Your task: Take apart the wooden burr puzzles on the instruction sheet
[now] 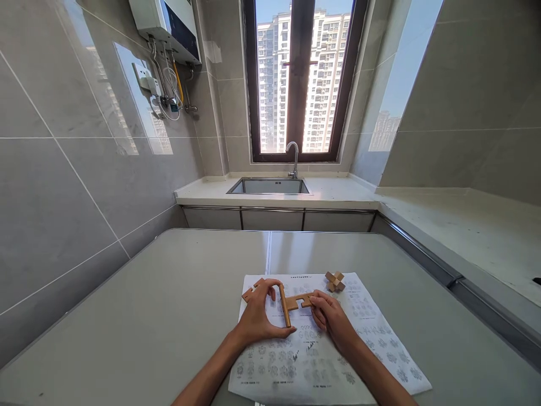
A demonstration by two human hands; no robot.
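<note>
My left hand [257,317] grips a slim wooden puzzle piece [285,306] by its two ends, thumb at the bottom and fingers at the top. Pinched in my right hand [332,317] is a flat notched wooden puzzle piece [299,301], whose left end meets the slim piece. Whether the two are joined I cannot tell. Another notched wooden piece [252,289] shows beyond my left hand, partly hidden by it. An assembled wooden burr puzzle [335,281] sits at the top right of a printed sheet [304,369], which lies under both hands.
The sheet, with rows of small puzzle drawings and a few tick marks, rests on a pale table [169,316]. Beyond its far edge stands a counter with a sink [270,186] and faucet [293,158] beneath a window. Another counter [473,231] runs along the right.
</note>
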